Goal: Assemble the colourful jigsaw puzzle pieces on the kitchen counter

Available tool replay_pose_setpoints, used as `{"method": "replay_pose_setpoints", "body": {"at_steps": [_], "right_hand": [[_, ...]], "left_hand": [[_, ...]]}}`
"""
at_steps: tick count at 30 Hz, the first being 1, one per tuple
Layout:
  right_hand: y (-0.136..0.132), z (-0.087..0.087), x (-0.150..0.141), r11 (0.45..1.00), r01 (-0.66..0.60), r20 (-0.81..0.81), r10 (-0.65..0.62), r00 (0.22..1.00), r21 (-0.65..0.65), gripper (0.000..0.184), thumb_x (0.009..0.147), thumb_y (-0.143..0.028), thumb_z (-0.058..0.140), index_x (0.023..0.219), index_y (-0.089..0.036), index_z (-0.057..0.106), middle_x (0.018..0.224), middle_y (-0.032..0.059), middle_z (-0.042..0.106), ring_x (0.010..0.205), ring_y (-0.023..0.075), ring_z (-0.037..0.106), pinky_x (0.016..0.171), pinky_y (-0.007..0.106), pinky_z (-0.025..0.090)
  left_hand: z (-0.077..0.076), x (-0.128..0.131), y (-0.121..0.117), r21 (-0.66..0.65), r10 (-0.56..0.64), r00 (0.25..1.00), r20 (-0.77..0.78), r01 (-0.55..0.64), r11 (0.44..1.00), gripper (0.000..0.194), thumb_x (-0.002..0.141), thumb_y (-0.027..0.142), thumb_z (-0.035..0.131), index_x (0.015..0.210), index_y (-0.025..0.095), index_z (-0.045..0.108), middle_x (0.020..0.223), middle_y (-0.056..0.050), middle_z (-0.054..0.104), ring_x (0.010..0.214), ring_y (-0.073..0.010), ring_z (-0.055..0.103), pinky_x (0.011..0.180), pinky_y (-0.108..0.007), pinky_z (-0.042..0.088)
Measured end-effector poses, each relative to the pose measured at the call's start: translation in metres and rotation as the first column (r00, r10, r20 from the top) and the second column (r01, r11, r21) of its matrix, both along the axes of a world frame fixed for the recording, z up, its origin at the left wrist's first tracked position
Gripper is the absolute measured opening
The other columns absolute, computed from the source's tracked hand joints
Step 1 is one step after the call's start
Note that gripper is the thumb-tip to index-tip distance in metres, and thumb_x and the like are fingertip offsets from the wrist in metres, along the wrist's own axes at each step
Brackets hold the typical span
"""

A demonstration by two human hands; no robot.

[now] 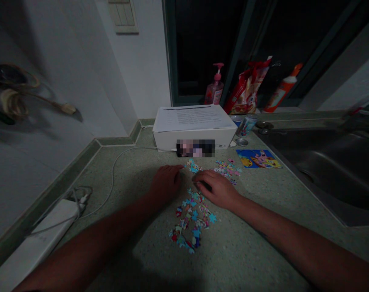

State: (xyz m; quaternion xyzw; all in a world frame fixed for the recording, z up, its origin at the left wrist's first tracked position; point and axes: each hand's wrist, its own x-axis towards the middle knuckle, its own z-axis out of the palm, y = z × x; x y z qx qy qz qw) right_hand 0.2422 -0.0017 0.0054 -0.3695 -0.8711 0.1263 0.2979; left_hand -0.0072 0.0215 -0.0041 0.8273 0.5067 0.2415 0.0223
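Note:
My left hand (167,181) rests on the speckled counter with fingers bent together. A small light-blue jigsaw piece (184,166) shows at its fingertips. To its right, my right hand (218,187) is curled, thumb and fingertips close together; whatever is between them is too dark to make out. A small cluster of mostly blue jigsaw pieces (193,166) lies just beyond both hands. Closer to me spreads a larger heap of mixed pieces (195,215). Another group of pink and blue pieces (228,167) sits beyond my right hand.
A white box (196,119) stands at the back, a blurred-out dark item (195,148) against its front. A colourful picture card (259,158) lies near the metal sink (333,162). At left are a cable and white power strip (41,239). Bottles and a red bag line the sill.

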Motion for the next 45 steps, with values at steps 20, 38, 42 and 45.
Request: {"method": "replay_pose_setpoints", "body": {"at_steps": [20, 38, 42, 45], "right_hand": [[-0.001, 0.003, 0.0, 1.0, 0.01, 0.013, -0.009, 1.0, -0.024, 0.021, 0.104, -0.016, 0.058, 0.111, -0.025, 0.075, 0.113, 0.0101, 0.082, 0.107, 0.0286, 0.077, 0.097, 0.049, 0.063], [-0.001, 0.002, 0.001, 0.999, -0.009, -0.007, 0.009, 1.0, -0.031, 0.02, 0.105, -0.017, 0.057, 0.11, -0.025, 0.074, 0.113, 0.0099, 0.082, 0.107, 0.0288, 0.077, 0.096, 0.049, 0.063], [-0.001, 0.003, 0.001, 0.999, -0.005, -0.006, 0.004, 1.0, -0.038, 0.021, 0.105, -0.017, 0.057, 0.111, -0.027, 0.074, 0.114, 0.0096, 0.082, 0.108, 0.0289, 0.077, 0.097, 0.049, 0.063], [-0.001, 0.003, 0.001, 0.999, -0.003, -0.009, 0.002, 1.0, -0.042, 0.02, 0.105, -0.018, 0.056, 0.111, -0.027, 0.074, 0.114, 0.0095, 0.082, 0.108, 0.0287, 0.077, 0.096, 0.049, 0.063]], "left_hand": [[0.0, -0.001, -0.001, 0.004, -0.075, 0.997, -0.02, 0.075, 0.997, 0.024, 0.099, 0.017, 0.07, 0.12, 0.021, 0.08, 0.112, -0.008, 0.083, 0.109, -0.0288, 0.076, 0.102, -0.049, 0.06], [-0.004, -0.003, 0.001, -0.013, -0.112, 0.993, 0.047, 0.113, 0.994, 0.027, 0.101, 0.011, 0.064, 0.12, 0.024, 0.078, 0.111, -0.006, 0.08, 0.105, -0.0241, 0.075, 0.101, -0.042, 0.06], [-0.002, -0.005, 0.001, -0.011, -0.088, 0.992, 0.088, 0.089, 0.996, 0.029, 0.099, 0.007, 0.066, 0.117, 0.024, 0.079, 0.108, -0.005, 0.079, 0.104, -0.0227, 0.075, 0.099, -0.038, 0.061], [0.0, -0.007, 0.002, -0.008, -0.013, 0.99, 0.139, 0.015, 1.0, 0.026, 0.097, 0.006, 0.068, 0.113, 0.023, 0.08, 0.106, -0.005, 0.079, 0.104, -0.0231, 0.074, 0.097, -0.038, 0.062]]}}
